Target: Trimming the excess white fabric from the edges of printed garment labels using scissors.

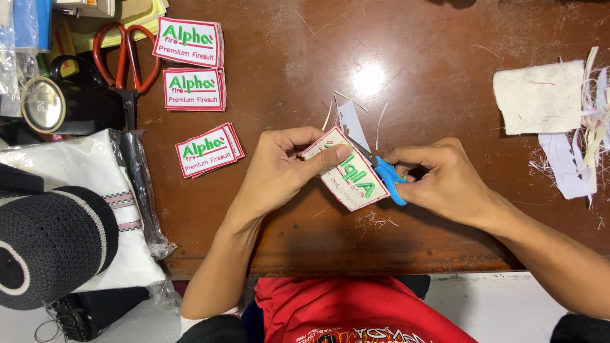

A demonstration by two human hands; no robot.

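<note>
Head view: brown wooden table point(445, 38).
Left hand point(279, 168): fingers clamped on a white rectangular embroidered patch point(348, 173), above the table.
Right hand point(441, 181): closed around small blue-handled scissors point(384, 173) at the patch edge.
Patch stacks point(194, 86): three.
Big red-handled scissors point(124, 60): one.

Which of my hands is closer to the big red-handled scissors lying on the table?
Left. Your left hand, holding the embroidered patch, is nearer the red-handled scissors, which lie up and to its left. Your right hand, gripping the small blue scissors, is farther away.
</note>
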